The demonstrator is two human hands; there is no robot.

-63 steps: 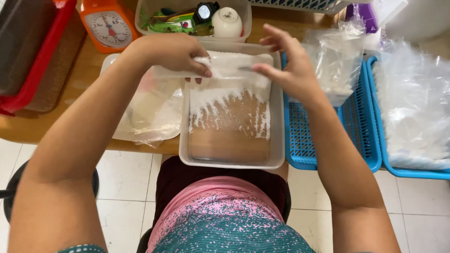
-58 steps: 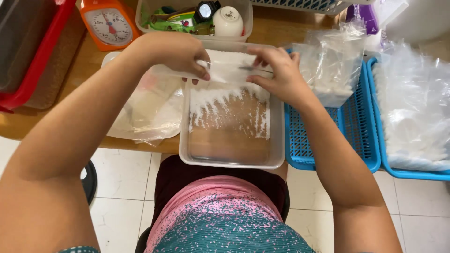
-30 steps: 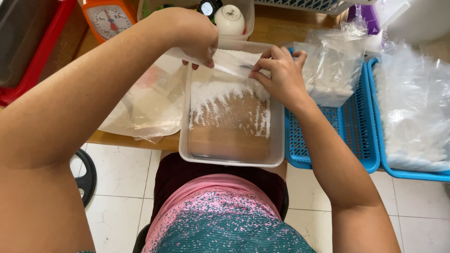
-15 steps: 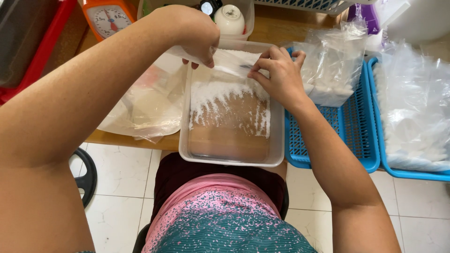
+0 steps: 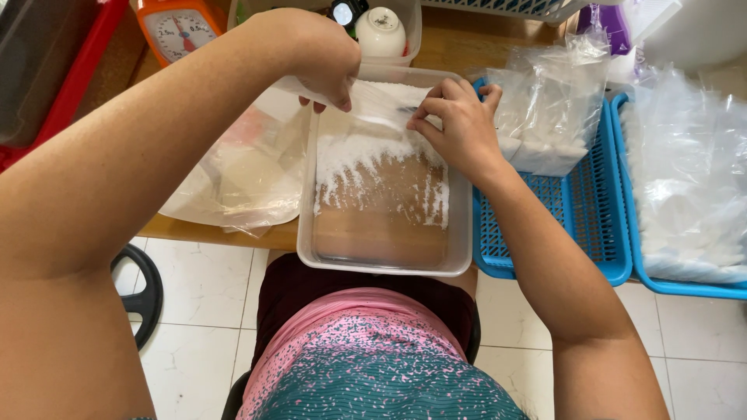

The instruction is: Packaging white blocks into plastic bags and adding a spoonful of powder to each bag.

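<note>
A clear rectangular plastic tub (image 5: 461, 233) juts over the table's near edge, above my lap, with white powder (image 5: 366, 152) spread over its far half. My left hand (image 5: 323, 58) pinches the upper edge of a small clear plastic bag (image 5: 381, 99) over the tub's far end. My right hand (image 5: 459, 124) holds the bag's other side, fingers curled at its opening. What my right fingers grip besides the bag I cannot tell.
Left of the tub lies a heap of clear plastic bags (image 5: 233, 175). An orange kitchen scale (image 5: 179, 27) and a clear box with a white cup (image 5: 380, 31) stand behind. Two blue baskets (image 5: 591, 194) (image 5: 685, 284) at the right hold filled bags (image 5: 545, 101).
My left arm has lifted and swung over the tub's far left corner, raising its side of the bag. My right hand has shifted slightly left onto the bag.
</note>
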